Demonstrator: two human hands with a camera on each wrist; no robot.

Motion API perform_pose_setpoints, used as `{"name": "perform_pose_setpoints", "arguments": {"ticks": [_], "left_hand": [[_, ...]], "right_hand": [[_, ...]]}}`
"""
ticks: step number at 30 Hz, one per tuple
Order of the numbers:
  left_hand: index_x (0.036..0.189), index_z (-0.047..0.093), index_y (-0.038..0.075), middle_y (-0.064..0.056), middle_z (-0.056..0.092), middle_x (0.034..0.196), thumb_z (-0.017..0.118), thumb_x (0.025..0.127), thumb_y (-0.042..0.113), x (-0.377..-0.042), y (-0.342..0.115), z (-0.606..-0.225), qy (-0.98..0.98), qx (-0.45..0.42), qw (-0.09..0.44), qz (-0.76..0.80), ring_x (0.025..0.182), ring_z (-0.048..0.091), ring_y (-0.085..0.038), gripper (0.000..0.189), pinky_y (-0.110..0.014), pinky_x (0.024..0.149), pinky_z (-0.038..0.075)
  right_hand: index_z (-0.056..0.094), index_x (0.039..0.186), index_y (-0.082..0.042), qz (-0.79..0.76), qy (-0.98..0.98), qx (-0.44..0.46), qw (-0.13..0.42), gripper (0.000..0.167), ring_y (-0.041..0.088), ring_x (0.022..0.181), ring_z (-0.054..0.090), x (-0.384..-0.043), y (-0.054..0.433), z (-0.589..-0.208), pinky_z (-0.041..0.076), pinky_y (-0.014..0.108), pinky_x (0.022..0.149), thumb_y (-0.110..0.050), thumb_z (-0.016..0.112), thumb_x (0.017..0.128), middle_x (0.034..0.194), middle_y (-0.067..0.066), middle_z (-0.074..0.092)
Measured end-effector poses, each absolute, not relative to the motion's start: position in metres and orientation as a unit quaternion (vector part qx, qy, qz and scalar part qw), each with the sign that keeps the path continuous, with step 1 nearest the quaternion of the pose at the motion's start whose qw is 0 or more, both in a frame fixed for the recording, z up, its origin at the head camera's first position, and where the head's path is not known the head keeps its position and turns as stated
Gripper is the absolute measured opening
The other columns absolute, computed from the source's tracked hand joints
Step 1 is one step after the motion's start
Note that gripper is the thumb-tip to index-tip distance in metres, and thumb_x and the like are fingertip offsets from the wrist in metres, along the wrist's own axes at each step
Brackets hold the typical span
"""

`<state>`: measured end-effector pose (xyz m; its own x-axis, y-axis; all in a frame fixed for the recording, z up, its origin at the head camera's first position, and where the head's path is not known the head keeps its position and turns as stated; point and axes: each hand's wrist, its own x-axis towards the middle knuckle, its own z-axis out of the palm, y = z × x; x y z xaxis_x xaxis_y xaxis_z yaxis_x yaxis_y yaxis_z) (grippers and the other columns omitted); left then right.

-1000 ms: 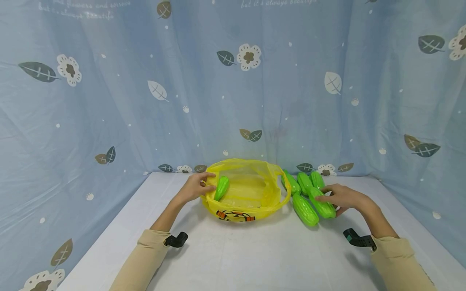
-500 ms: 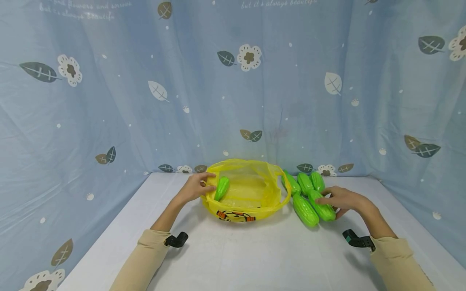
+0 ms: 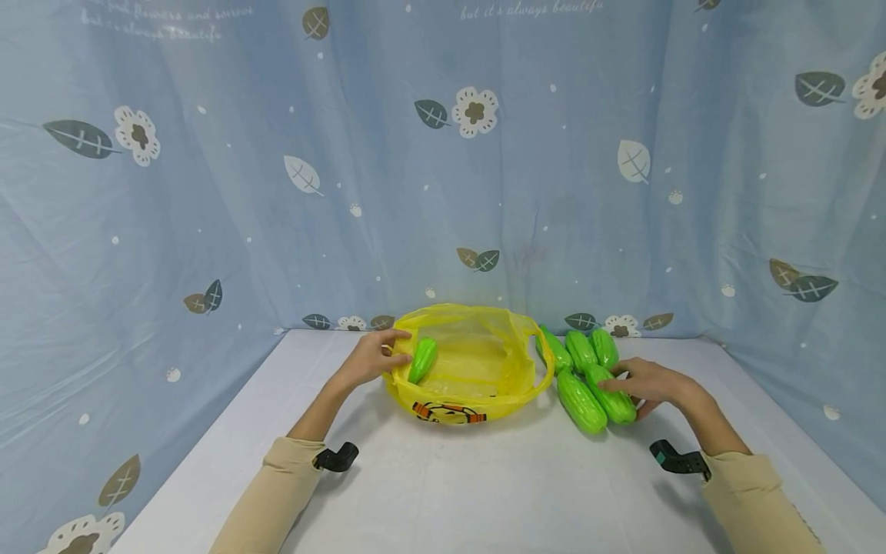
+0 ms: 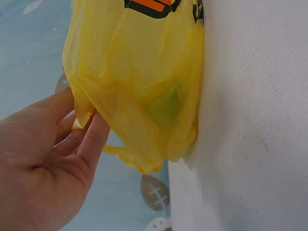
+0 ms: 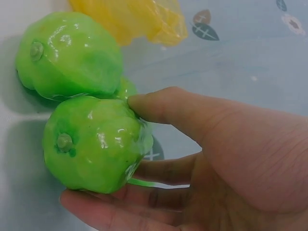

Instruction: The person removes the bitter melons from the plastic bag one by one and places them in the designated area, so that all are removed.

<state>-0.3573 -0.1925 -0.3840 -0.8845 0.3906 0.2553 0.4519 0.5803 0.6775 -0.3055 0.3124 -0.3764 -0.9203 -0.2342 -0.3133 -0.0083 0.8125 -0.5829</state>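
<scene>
A yellow plastic bag (image 3: 457, 369) stands with its mouth spread wide in the head view. My left hand (image 3: 367, 359) holds its left edge; in the left wrist view the fingers (image 4: 97, 137) are partly behind the film. Inside, at the left, lies a green gourd (image 3: 423, 358), which shows faintly through the plastic in the left wrist view. My right hand (image 3: 654, 382) grips the near gourd (image 3: 611, 394), ridged and glossy green, at the right. Its thumb (image 5: 161, 107) lies on one side and its fingers curl underneath. Another gourd (image 5: 72, 55) touches it.
Several more green gourds lie just right of the bag: one in front (image 3: 580, 404), one by the handle (image 3: 555, 350), and two behind (image 3: 580, 348). A white-covered table (image 3: 484, 485) lies below; a blue patterned curtain (image 3: 388, 208) rises behind.
My right hand and the gourd in it have shifted slightly toward me. The left hand and bag stay nearly as they were.
</scene>
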Motion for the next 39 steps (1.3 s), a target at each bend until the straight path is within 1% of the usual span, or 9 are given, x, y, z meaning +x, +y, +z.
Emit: {"name": "perform_pose_setpoints", "arguments": {"ticks": [6,10,17,29,39], "left_hand": [[0.133,0.061,0.008,-0.015,0.061,0.109,0.072,0.090,0.021,-0.3579,-0.1923,-0.3845,-0.888,-0.236,0.037,-0.393,0.090,0.066,-0.023,0.046,-0.026,0.068,0.057],[0.133,0.061,0.008,-0.015,0.061,0.108,0.072,0.090,0.021,-0.3585,-0.1923,-0.3847,-0.887,-0.236,0.037,-0.395,0.088,0.065,-0.021,0.046,-0.025,0.067,0.056],[0.132,0.061,0.008,-0.015,0.059,0.105,0.072,0.090,0.021,-0.3598,-0.1922,-0.3858,-0.885,-0.234,0.033,-0.402,0.079,0.062,-0.018,0.045,-0.026,0.062,0.054],[0.132,0.061,0.008,-0.014,0.060,0.104,0.072,0.090,0.020,-0.3599,-0.1919,-0.3862,-0.885,-0.231,0.036,-0.403,0.080,0.063,-0.018,0.045,-0.026,0.062,0.055],[0.132,0.061,0.007,-0.013,0.058,0.101,0.072,0.090,0.020,-0.3604,-0.1917,-0.3860,-0.884,-0.236,0.035,-0.401,0.074,0.059,-0.017,0.045,-0.025,0.058,0.053]], "right_hand": [[0.035,0.140,0.018,-0.300,0.932,-0.061,0.192,0.080,0.030,0.096,0.065,-0.3059,0.3114,-0.3769,0.062,0.039,0.064,-0.043,0.060,0.095,0.128,0.036,0.050],[0.034,0.139,0.019,-0.299,0.932,-0.062,0.195,0.080,0.032,0.097,0.065,-0.3063,0.3114,-0.3777,0.062,0.039,0.064,-0.043,0.059,0.096,0.126,0.037,0.050],[0.035,0.139,0.019,-0.299,0.931,-0.060,0.200,0.079,0.030,0.095,0.065,-0.3058,0.3103,-0.3803,0.062,0.039,0.065,-0.043,0.059,0.096,0.125,0.035,0.052],[0.035,0.138,0.019,-0.303,0.929,-0.060,0.202,0.079,0.032,0.096,0.065,-0.3040,0.3074,-0.3795,0.062,0.040,0.066,-0.042,0.059,0.096,0.125,0.037,0.050],[0.035,0.138,0.019,-0.304,0.930,-0.063,0.200,0.079,0.031,0.094,0.065,-0.3046,0.3080,-0.3820,0.062,0.039,0.066,-0.043,0.059,0.096,0.124,0.036,0.051]]}}
